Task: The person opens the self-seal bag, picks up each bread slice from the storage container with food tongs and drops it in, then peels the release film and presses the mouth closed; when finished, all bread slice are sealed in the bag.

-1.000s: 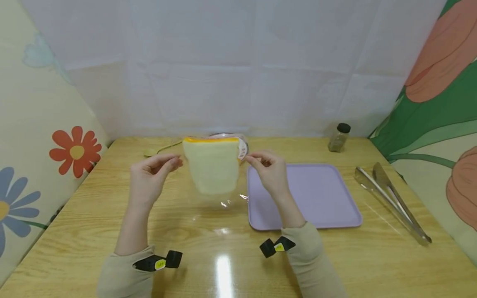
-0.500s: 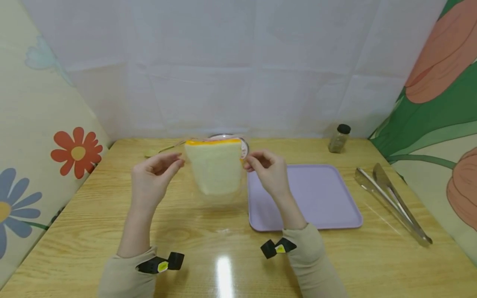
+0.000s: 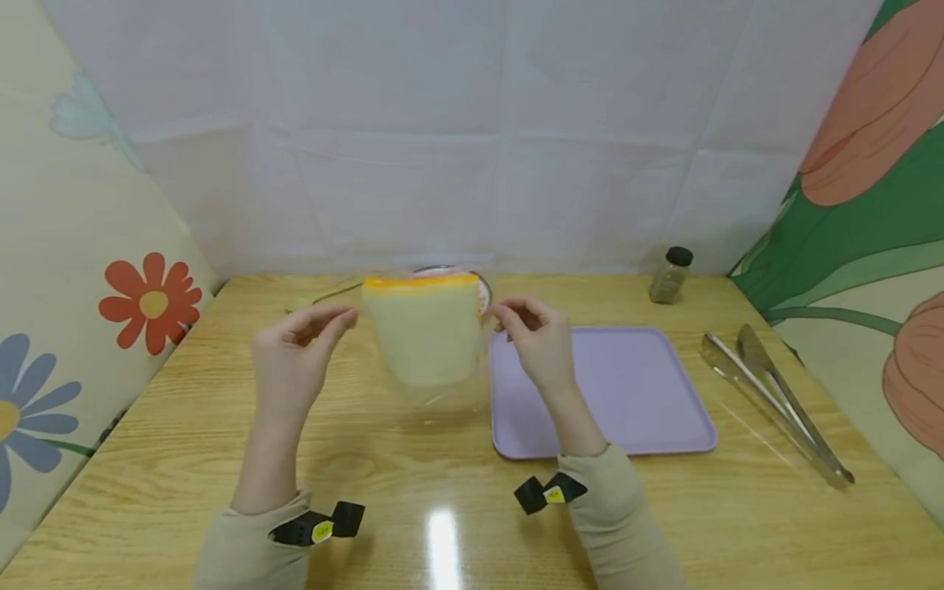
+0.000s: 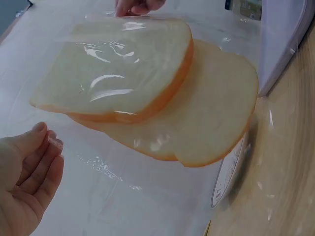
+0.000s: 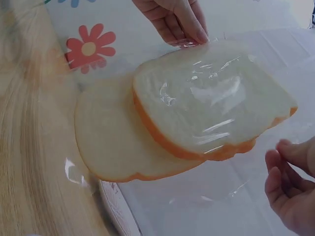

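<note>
Between my two hands hangs a clear plastic bag holding two slices of bread. One bread slice faces me in the head view, pale with an orange-brown crust. Both wrist views show the other bread slice overlapping behind it and sitting lower. My left hand pinches the bag's left edge between thumb and fingers. On the opposite side, my right hand pinches the bag's right edge. The bread hangs over the wooden table, slightly blurred in the head view.
A purple tray lies right of centre, partly under my right forearm. Metal tongs lie at the far right. A black-capped jar stands at the back right. Behind the bread, a round rimmed dish is mostly hidden.
The bag and bread shift slightly sideways and blur between frames. Glints on the plastic change. Both hands keep their pinch and stay nearly in place.
</note>
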Available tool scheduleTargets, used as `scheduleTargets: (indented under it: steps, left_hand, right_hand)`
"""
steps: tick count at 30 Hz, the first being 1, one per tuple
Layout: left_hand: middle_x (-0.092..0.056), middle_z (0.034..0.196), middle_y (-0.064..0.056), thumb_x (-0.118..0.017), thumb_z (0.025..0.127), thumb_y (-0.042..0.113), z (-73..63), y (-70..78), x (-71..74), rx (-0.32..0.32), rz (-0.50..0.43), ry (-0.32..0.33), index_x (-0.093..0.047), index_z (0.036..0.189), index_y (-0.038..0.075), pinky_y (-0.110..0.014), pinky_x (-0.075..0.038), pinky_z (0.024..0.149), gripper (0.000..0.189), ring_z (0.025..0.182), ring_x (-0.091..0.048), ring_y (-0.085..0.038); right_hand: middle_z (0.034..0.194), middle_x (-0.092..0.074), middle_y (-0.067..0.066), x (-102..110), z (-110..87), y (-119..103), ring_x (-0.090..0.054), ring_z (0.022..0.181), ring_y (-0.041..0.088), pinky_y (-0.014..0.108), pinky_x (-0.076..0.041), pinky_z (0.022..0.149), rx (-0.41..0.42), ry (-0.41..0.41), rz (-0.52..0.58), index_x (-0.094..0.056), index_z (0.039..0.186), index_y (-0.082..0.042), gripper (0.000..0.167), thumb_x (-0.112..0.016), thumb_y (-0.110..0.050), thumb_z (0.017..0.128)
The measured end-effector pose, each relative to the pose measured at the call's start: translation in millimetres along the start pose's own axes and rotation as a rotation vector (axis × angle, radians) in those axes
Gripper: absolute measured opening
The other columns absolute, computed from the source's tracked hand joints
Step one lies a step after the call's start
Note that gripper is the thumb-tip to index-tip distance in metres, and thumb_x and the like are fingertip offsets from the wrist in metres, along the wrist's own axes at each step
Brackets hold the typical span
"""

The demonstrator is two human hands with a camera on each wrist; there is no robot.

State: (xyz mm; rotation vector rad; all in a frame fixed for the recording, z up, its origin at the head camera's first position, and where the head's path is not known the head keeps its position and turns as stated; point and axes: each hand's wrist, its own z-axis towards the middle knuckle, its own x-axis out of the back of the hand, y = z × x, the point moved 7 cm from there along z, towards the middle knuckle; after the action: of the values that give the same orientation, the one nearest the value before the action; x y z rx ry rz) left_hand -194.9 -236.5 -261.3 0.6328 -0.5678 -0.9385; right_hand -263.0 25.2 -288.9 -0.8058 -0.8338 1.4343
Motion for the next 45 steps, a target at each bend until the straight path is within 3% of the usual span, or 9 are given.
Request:
scheduleTargets:
  steps: [4,9,12,16,22,34,37,43,45]
  left_hand:
    - [-0.065,0.078,0.028,-0.070,0.080,-0.003,1.4,-0.4,6.0,0.020,0.022,0.045,-0.071,0.087,-0.009,-0.005,-0.046,0.059,0.009,0.068,-0.063,0.007]
    - [-0.065,0.077,0.030,-0.070,0.080,-0.002,1.7,1.8,-0.4,0.046,0.020,-0.028,-0.072,0.087,-0.008,-0.008,-0.049,0.062,0.009,0.069,-0.063,0.006]
    - [-0.064,0.077,0.031,-0.070,0.081,-0.002,2.4,0.3,1.9,0.065,0.027,-0.009,-0.072,0.088,-0.008,-0.007,-0.048,0.062,0.010,0.069,-0.062,0.007]
    - [-0.065,0.076,0.030,-0.071,0.080,0.000,2.5,-1.4,6.6,0.084,0.037,0.020,-0.072,0.089,-0.006,-0.006,-0.048,0.061,0.010,0.069,-0.063,0.007]
    - [-0.067,0.078,0.027,-0.069,0.081,-0.002,0.7,-1.1,-0.4,0.097,-0.021,-0.045,-0.071,0.090,-0.008,-0.010,-0.053,0.067,0.011,0.073,-0.066,0.003]
    - [-0.066,0.077,0.029,-0.071,0.081,0.000,1.1,-3.8,3.8,0.093,0.024,-0.007,-0.073,0.089,-0.006,-0.008,-0.052,0.066,0.010,0.071,-0.065,0.006]
    - [-0.067,0.078,0.027,-0.071,0.081,0.003,1.6,-8.8,3.0,0.110,0.044,-0.052,-0.073,0.090,-0.004,-0.009,-0.052,0.066,0.011,0.071,-0.065,0.006]
    - [-0.070,0.080,0.015,-0.069,0.086,0.015,-2.8,-23.7,-1.1,0.191,0.196,-0.284,-0.073,0.094,0.000,-0.008,-0.049,0.067,0.018,0.074,-0.061,0.009]
    - [-0.070,0.081,0.015,-0.068,0.087,0.018,-4.7,-26.5,-1.8,0.211,0.203,-0.330,-0.072,0.097,0.000,-0.008,-0.049,0.069,0.021,0.077,-0.062,0.008]
  right_hand:
    - [0.081,-0.065,0.030,5.8,0.4,-2.4,-0.057,0.060,-0.001,0.013,-0.047,0.055,0.017,0.048,-0.025,-0.067,0.087,0.012,0.010,-0.068,0.004,0.082]
    - [0.084,-0.067,0.023,0.4,-2.2,-9.7,-0.056,0.068,-0.001,0.015,-0.047,0.058,0.076,-0.026,-0.108,-0.071,0.085,0.007,0.009,-0.071,0.000,0.080]
    - [0.083,-0.067,0.021,4.1,-1.7,-8.0,-0.055,0.068,-0.002,0.014,-0.044,0.057,0.064,0.017,-0.134,-0.071,0.086,0.006,0.010,-0.072,-0.003,0.080]
    - [0.082,-0.068,0.021,10.3,-0.8,-6.2,-0.055,0.068,-0.002,0.013,-0.042,0.056,0.047,0.077,-0.135,-0.072,0.085,0.004,0.010,-0.074,-0.003,0.079]
    - [0.083,-0.068,0.020,5.0,-1.7,-9.0,-0.056,0.069,0.000,0.015,-0.045,0.056,0.059,0.028,-0.122,-0.072,0.085,0.004,0.011,-0.074,-0.004,0.079]
    - [0.081,-0.066,0.018,5.8,-0.4,-2.7,-0.053,0.066,-0.001,0.012,-0.042,0.056,0.017,0.077,-0.108,-0.072,0.085,0.005,0.011,-0.074,-0.004,0.078]
    - [0.082,-0.066,0.020,5.7,0.3,0.0,-0.053,0.066,0.000,0.014,-0.043,0.056,0.013,0.060,-0.119,-0.072,0.086,0.005,0.012,-0.074,-0.004,0.078]
    - [0.083,-0.069,0.019,2.3,1.7,16.7,-0.051,0.066,0.001,0.018,-0.044,0.061,-0.082,-0.106,-0.254,-0.072,0.086,0.004,0.013,-0.074,-0.007,0.079]
    - [0.084,-0.070,0.019,1.7,1.9,20.7,-0.051,0.067,0.002,0.019,-0.044,0.062,-0.103,-0.155,-0.277,-0.072,0.088,0.003,0.013,-0.073,-0.008,0.080]
